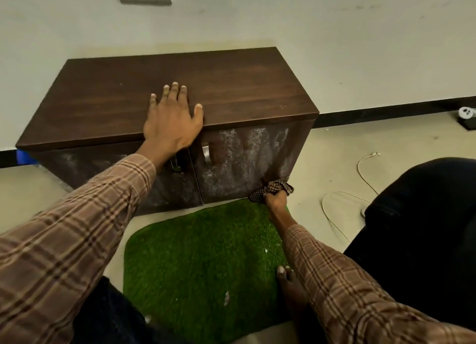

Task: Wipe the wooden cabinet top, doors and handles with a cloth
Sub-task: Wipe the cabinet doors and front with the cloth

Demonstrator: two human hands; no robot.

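A low dark wooden cabinet (pixel 231 86) stands against the wall, seen from above. My left hand (pixel 172 119) lies flat on its top near the front edge, fingers spread. My right hand (pixel 277 202) grips a bunched checked cloth (pixel 273 188) and holds it against the lower right corner of the right door (pixel 244 163). That door shows whitish dusty smears. The left door (pixel 108 173) is partly hidden by my left arm. A metal handle (pixel 206 151) shows on the right door; the left door's handle (pixel 176 163) peeks out beside my wrist.
A green grass-like mat (pixel 201 266) lies on the floor in front of the cabinet, with my bare foot (pixel 288 282) on its right edge. A white cable (pixel 360 179) trails over the floor at right. My dark-trousered knee (pixel 425 215) fills the right side.
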